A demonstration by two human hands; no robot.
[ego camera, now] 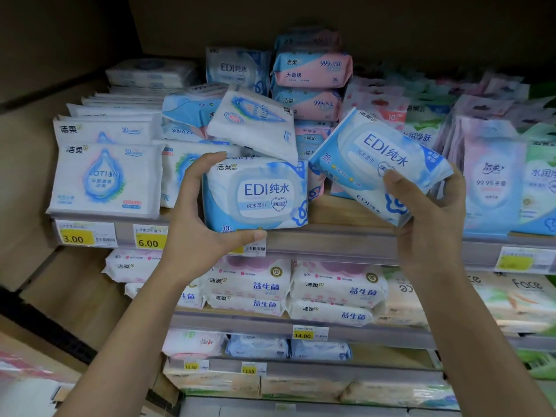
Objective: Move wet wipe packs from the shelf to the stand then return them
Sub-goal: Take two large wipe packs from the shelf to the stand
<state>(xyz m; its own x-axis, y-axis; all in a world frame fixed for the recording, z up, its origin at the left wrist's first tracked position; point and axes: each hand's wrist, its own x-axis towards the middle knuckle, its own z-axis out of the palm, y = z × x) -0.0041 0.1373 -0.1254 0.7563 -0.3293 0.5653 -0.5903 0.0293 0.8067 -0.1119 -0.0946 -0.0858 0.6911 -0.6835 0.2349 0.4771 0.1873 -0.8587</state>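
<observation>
**Q:** Left hand (195, 218), state?

**A:** Gripping. The upright EDI pack (255, 194) is clasped. Fingers are curled over its top left corner and the thumb is pressed under its lower edge.

**Q:** Position of that pack?

**A:** It is held face forward at the front edge of the upper shelf (346, 240), left of centre, just right of the 6.00 price tag (149, 240). Whether its base is resting on the board cannot be told.

**Q:** Right hand (427, 212)?

**A:** Also gripping. The tilted EDI pack (379, 158) is held. The thumb is laid on the printed face near the lower edge, and the fingers are wrapped behind the right end.

**Q:** Position of the second pack?

**A:** It is held above the front edge, just right of the upright pack, with the left end raised and the right end lowered. The near corners of the two packs are just beside each other; contact cannot be confirmed.

**Q:** Other stock noted?

**A:** A slanted white pack (255, 121) is seen behind the upright pack. A flat LOTION pack (105, 179) is laid towards the left end of the front edge, above the 3.00 price tag (75, 236). Pink-and-blue packs (313, 70) are stacked at the back. White-and-pink packs (249, 284) are laid on the shelf below.
</observation>
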